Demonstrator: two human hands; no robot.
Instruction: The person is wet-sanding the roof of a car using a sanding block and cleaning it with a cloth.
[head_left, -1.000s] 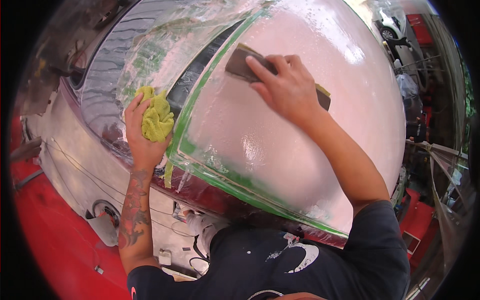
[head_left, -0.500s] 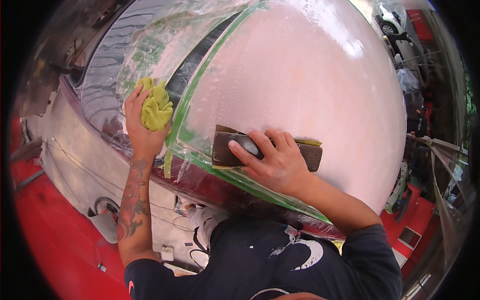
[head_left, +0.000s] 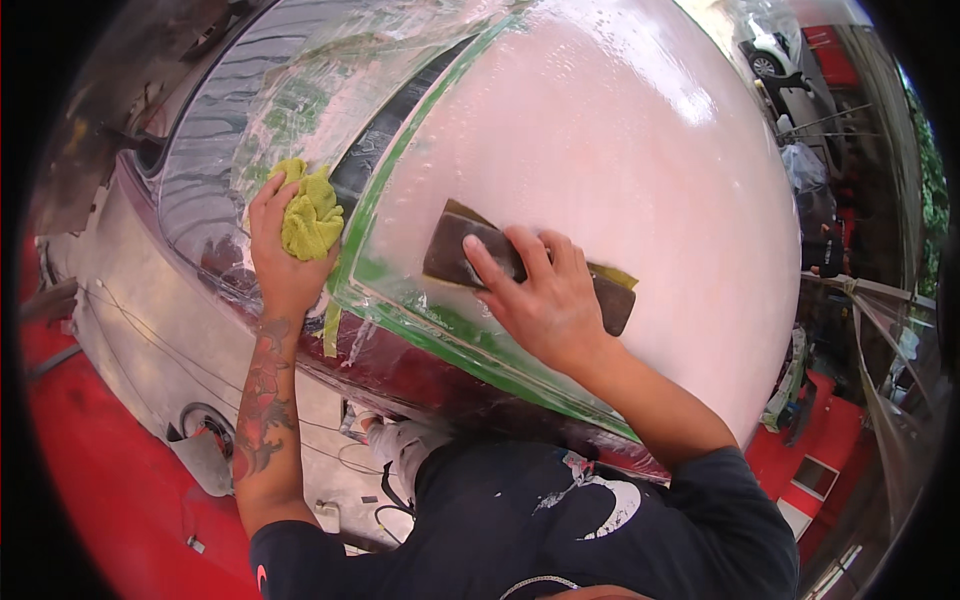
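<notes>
Dark block (head_left: 455, 250) shifted forward, long axis sloping down rightward, in right hand (head_left: 555, 305), yellow cloth (head_left: 313, 220) in left hand (head_left: 284, 268)

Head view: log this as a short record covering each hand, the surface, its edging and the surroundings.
Left hand: holds a bunched yellow-green cloth, left of the panel
Right hand: grips a dark block on the panel; a yellowish sheet edge shows
Surface: pale pink panel, wet-looking
Edging: green tape along its left and near sides
Surroundings: clear plastic sheet beyond the cloth; white car, upper right
</notes>
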